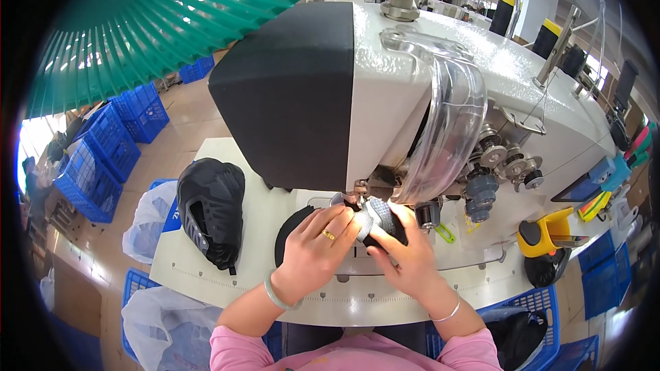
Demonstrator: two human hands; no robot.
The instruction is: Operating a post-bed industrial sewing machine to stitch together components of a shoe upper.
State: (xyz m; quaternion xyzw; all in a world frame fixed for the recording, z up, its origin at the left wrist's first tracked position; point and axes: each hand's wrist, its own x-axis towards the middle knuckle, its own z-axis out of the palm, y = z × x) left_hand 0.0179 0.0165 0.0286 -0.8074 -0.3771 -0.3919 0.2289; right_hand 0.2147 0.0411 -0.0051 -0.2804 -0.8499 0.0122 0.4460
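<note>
A black and grey shoe upper (380,216) lies under the presser foot (360,191) of a large white and black sewing machine (289,103). My left hand (317,242), with a ring on one finger, presses its bent fingers onto the upper from the left, close to the foot. From the right, my right hand (405,251) grips the grey part between thumb and fingers. Black material of the upper shows beyond my left hand; my fingers hide much of the rest. At the left of the table rests a stack of black shoe uppers (212,209).
A green fan guard (185,24) hangs at upper left. Thread tension dials (491,154) sit on the machine's right side. A yellow holder (546,230) and a small green tool (445,233) are on the table (265,282). Blue crates (96,178) stand around it.
</note>
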